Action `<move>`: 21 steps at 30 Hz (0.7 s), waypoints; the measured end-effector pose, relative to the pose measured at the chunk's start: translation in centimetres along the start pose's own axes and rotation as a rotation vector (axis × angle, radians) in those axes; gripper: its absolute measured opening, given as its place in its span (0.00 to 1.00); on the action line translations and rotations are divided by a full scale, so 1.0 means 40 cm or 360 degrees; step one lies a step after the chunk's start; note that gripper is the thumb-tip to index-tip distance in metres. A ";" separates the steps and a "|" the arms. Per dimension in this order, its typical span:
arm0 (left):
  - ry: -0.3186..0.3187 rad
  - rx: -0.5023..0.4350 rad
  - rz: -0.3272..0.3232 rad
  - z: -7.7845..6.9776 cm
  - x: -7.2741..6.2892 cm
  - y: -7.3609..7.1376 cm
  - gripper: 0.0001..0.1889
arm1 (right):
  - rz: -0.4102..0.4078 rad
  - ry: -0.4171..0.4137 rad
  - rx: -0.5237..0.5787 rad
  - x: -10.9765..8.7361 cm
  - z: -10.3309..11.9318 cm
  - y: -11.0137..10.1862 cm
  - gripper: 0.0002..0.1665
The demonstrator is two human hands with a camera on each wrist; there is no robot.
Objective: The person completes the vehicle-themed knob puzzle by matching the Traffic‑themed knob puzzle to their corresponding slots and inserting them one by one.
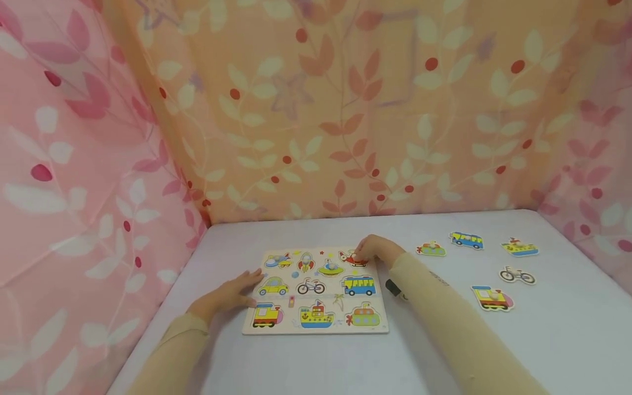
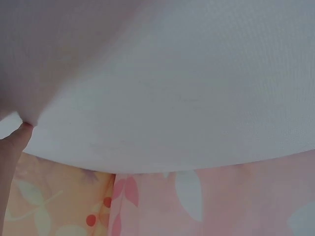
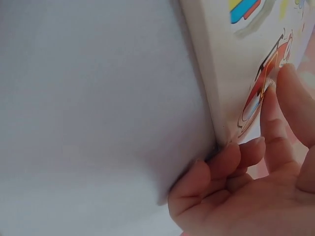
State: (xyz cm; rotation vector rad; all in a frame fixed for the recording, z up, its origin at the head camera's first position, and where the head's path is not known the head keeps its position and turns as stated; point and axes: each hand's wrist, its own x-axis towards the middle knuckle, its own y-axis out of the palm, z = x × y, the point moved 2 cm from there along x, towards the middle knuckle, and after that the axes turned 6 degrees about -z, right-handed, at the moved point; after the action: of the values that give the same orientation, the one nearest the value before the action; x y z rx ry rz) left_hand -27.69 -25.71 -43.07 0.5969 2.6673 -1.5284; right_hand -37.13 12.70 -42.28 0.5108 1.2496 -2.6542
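Observation:
A wooden knob puzzle board (image 1: 316, 332) with vehicle pictures lies on the table. At its upper right corner my right hand (image 1: 377, 248) pinches the knob of a red helicopter piece (image 1: 347, 256) between thumb and index finger. The right wrist view shows the helicopter (image 3: 255, 92) in its outline, with the other fingers curled at the board's edge (image 3: 209, 73). My left hand (image 1: 229, 293) touches the board's left edge with extended fingers. In the left wrist view only a finger (image 2: 18, 138) shows. Plane (image 1: 278, 261), rocket (image 1: 305, 263) and saucer (image 1: 329, 267) pieces sit in the top row.
To the right lie loose pieces: a submarine (image 1: 431, 249), a bus (image 1: 466, 240), a ship (image 1: 520, 247), a bicycle (image 1: 517, 275) and a train (image 1: 492, 298). A small dark object (image 1: 393, 287) shows beside the right sleeve. Patterned curtains (image 1: 316, 137) stand behind and beside the table.

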 end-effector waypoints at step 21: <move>0.0001 0.0010 0.0009 0.006 0.013 0.003 0.41 | -0.0058 -0.0284 0.0253 -0.164 -0.120 -0.229 0.29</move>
State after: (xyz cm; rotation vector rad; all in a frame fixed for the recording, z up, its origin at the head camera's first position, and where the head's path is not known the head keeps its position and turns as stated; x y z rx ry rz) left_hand -28.18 -25.70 -43.38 0.6049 2.6597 -1.5361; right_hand -32.56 22.25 -36.13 0.2666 1.0133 -2.7728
